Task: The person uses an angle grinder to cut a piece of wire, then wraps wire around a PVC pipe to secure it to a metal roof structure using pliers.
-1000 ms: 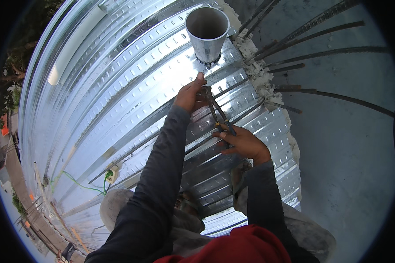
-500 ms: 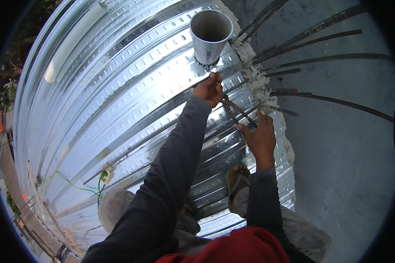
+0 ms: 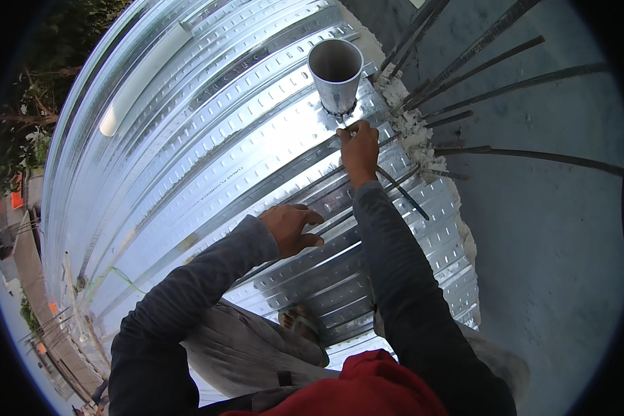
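A grey pipe (image 3: 338,83) stands upright on the ribbed metal decking, dark, rough bits around its base. Just below that base is my right hand (image 3: 361,151), its thumb and fingers pinched together; what they hold, if anything, is too small to make out. From behind this hand a dark handle of the pincers (image 3: 409,197) sticks out across the decking, while the rest of the tool is hidden. My left hand (image 3: 295,227) hovers lower and to the left, empty, thumb and fingers apart, above thin dark rods on the sheet.
Metal decking (image 3: 208,139) spreads left, with a white tube (image 3: 145,80) lying on it. Along the right edge runs broken concrete (image 3: 412,132). Several rebar rods (image 3: 520,87) jut from there over a grey surface (image 3: 548,229). My sandalled foot (image 3: 301,324) rests on the decking.
My right hand has left the pincers and moved up to the pipe's base. My left hand has drawn back from there, down and left. The view and my legs have shifted.
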Action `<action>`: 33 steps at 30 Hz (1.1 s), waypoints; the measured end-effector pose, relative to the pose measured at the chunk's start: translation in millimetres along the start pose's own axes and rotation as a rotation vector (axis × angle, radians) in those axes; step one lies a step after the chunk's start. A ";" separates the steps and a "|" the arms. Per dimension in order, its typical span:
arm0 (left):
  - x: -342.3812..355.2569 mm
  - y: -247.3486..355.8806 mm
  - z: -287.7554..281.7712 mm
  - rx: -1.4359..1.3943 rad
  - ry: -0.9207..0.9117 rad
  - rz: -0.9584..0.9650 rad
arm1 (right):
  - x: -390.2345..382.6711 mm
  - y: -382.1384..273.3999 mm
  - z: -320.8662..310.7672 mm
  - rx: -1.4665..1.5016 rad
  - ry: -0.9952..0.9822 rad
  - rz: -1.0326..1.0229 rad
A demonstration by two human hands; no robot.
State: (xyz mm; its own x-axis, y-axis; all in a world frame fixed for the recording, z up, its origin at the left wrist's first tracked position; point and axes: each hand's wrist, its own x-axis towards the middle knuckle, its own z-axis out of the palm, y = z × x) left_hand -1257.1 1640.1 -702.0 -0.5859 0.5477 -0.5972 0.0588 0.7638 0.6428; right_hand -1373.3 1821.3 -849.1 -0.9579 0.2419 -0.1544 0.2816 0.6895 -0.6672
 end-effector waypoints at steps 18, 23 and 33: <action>-89.0 114.8 81.6 0.238 -0.150 0.208 | -1.3 -28.7 40.8 -0.162 0.150 -0.006; -89.2 113.6 85.8 0.228 -0.120 0.164 | 7.7 -18.2 15.9 -0.066 0.172 -0.350; -85.9 119.8 77.7 0.215 -0.119 0.149 | 63.0 15.4 -14.3 -0.189 0.078 -0.079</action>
State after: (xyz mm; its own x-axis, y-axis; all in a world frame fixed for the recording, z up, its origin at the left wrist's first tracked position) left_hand -1136.9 1711.1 -611.1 -0.4596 0.6858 -0.5643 0.3148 0.7199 0.6186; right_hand -1428.4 1856.9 -858.7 -0.9724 0.2288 -0.0448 0.2177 0.8224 -0.5257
